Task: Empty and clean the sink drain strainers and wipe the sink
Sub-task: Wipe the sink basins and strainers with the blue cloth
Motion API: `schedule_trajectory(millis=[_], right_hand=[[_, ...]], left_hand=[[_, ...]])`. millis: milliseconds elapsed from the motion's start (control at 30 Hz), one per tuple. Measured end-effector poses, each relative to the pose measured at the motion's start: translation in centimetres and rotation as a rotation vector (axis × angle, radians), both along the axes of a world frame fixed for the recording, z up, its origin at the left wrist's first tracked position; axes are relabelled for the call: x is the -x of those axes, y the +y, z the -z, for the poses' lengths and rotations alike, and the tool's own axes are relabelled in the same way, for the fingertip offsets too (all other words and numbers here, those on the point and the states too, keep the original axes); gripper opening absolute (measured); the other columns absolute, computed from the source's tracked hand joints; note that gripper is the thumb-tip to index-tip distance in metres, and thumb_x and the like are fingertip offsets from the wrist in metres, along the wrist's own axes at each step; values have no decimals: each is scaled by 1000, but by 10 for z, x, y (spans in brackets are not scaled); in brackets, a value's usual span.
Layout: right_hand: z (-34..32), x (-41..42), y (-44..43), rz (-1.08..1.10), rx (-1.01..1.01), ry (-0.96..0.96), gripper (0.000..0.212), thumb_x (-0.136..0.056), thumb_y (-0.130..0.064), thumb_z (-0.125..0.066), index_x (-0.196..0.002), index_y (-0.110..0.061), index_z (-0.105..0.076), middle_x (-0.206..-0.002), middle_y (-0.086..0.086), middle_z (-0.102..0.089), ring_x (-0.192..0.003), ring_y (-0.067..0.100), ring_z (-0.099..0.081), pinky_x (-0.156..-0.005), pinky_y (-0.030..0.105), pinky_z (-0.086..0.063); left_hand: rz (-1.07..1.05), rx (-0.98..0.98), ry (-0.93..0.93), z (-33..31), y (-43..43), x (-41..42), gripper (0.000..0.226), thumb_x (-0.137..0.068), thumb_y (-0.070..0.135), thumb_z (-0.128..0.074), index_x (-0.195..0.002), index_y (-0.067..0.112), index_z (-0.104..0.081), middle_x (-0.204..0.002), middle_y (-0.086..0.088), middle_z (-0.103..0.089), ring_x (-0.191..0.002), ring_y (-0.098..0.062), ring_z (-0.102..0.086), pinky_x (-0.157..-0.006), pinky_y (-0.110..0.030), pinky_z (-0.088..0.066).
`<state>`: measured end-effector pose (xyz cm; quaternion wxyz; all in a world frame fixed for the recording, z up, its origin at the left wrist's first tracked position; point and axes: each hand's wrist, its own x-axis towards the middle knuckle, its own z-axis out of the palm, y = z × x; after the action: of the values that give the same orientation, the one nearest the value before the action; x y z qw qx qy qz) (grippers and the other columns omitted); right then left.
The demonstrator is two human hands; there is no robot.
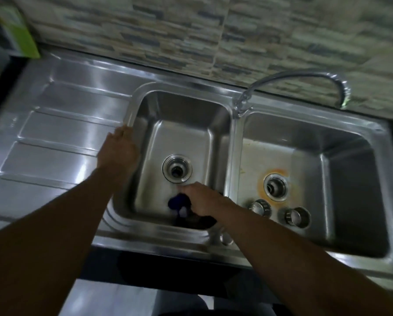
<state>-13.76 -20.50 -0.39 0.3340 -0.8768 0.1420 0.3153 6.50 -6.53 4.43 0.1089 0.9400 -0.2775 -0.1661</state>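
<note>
Right hand is down in the left bowl of the stainless double sink, fingers bunched round a dark blue cloth, pressed to the bowl floor at the near wall, just this side of the open drain. Left hand lies on that bowl's left rim, beside the ribbed drainboard; the picture is blurred, so I cannot tell whether it grips or only leans. In the right bowl two metal strainer baskets lie on their sides, close together, just in front of the second drain, which has an orange stain around it. The curved faucet arches over the back rim, against the tiled wall.
</note>
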Motion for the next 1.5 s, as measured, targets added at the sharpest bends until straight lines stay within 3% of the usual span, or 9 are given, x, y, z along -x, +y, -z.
schedule_trajectory(millis=[200, 300, 433, 667, 800, 933, 1033, 1200, 1500], right_hand=[[-58, 41, -42, 689, -323, -368, 51, -92, 7, -54, -137, -16, -61, -118, -5, -65, -110, 17, -65, -85, 2, -48], [-74, 75, -80, 1064, -567, -463, 55, -92, 17, -46, -133, -15, -64, -116, 4, -73, -109, 29, -71, -93, 37, -60], [-76, 119, -129, 1338, -762, -514, 57, -93, 19, -46, -137, -14, -62, -120, 7, -74, -111, 30, -71, -89, 44, -59], [-33, 151, -191, 1505, -507, -456, 67, -91, 18, -38, -92, -36, -78, -87, 6, -78, -82, 26, -72, -71, 40, -60], [8, 137, -232, 1550, -265, -450, 54, -88, 14, -40, -117, -21, -70, -108, 17, -71, -91, 32, -67, -79, 44, -56], [50, 116, -258, 1438, -32, -433, 54, -94, -3, -49, -143, -25, -56, -136, 9, -64, -119, 28, -63, -107, 38, -49], [87, 104, -261, 1006, 77, -405, 57, -100, -22, -56, -154, -21, -40, -151, 11, -51, -134, 28, -52, -112, 27, -37], [151, 95, -240, 468, 491, -332, 61, -107, -36, -36, -162, -17, -16, -170, 11, 0, -157, 32, 2, -128, 49, -5], [163, 45, -196, 228, 526, -324, 71, -105, -47, -38, -162, -18, -7, -171, 4, -5, -158, 27, -5, -119, 47, -25]], left_hand=[[27, 99, 146, -6, -22, 107, 64, -101, 14, -44, -160, 10, -19, -169, -9, -14, -157, -25, -13, -128, -43, -16], [54, 132, 153, -5, -42, 144, 63, -101, 17, -47, -160, 13, -23, -169, -5, -19, -155, -23, -21, -126, -38, -18], [155, 172, 78, -6, -90, 162, 61, -99, 13, -47, -158, 14, -31, -166, -5, -28, -153, -22, -26, -125, -38, -19], [359, 246, 60, 8, -187, 166, 61, -100, 11, -42, -159, 7, -23, -167, -13, -24, -156, -26, -17, -129, -40, -15], [359, 286, 41, 28, -220, 166, 62, -102, 15, -39, -160, 5, -19, -169, -15, -15, -158, -27, -8, -129, -44, -14], [316, 319, -15, 50, -223, 177, 57, -106, 23, -30, -159, 6, -23, -169, -12, -14, -159, -24, -4, -130, -45, -6], [279, 397, -30, 58, -224, 177, 54, -106, 14, -36, -158, 5, -27, -167, -12, -22, -158, -23, -12, -129, -46, -11], [282, 374, -81, 65, -225, 177, 56, -101, 9, -37, -156, 3, -30, -166, -16, -24, -157, -27, -15, -129, -48, -14], [296, 363, -106, 68, -226, 174, 63, -98, 25, -23, -156, 5, -32, -167, -14, -23, -157, -26, -15, -128, -50, -15]])
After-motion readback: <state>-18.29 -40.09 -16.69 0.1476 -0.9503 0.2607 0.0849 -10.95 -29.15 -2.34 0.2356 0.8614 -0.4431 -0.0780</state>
